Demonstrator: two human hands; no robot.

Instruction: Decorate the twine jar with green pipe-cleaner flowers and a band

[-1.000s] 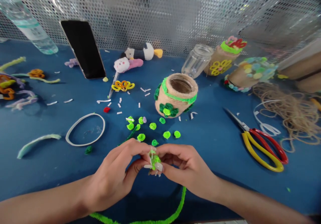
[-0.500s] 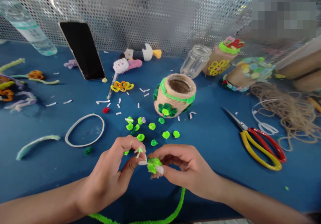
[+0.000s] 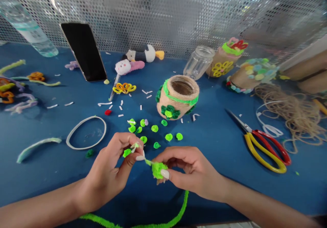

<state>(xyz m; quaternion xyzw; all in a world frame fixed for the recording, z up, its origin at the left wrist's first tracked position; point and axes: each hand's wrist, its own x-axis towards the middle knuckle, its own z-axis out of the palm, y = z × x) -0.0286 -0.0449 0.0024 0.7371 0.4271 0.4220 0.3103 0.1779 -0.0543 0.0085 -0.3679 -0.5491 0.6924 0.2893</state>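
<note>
My right hand (image 3: 190, 171) is closed in a pinch on a bright green fuzzy pipe-cleaner piece (image 3: 158, 170), bunched into a small flower-like ball. My left hand (image 3: 114, 166) is closed at finger and thumb on a thin strand (image 3: 147, 161) that runs across to the green piece. A small pale scrap (image 3: 135, 147) clings to the left fingertips. Beyond my hands lie several little green coils (image 3: 154, 128). Behind them stands a twine-wrapped jar (image 3: 178, 96), tilted in view, with green trim and a dark green flower (image 3: 170, 112). A long green pipe cleaner (image 3: 178, 217) curves below my wrists.
Red-and-yellow scissors (image 3: 265, 151) lie open at right, near tangled twine (image 3: 288, 112). A glass jar (image 3: 199, 62) and decorated jars (image 3: 222, 64) stand behind. A phone (image 3: 84, 52) leans at back left, beside a water bottle (image 3: 30, 30). A white ring (image 3: 66, 139) lies at left.
My left hand has drawn up and to the left, away from the right, so more of the strand shows between them. The right hand has barely moved.
</note>
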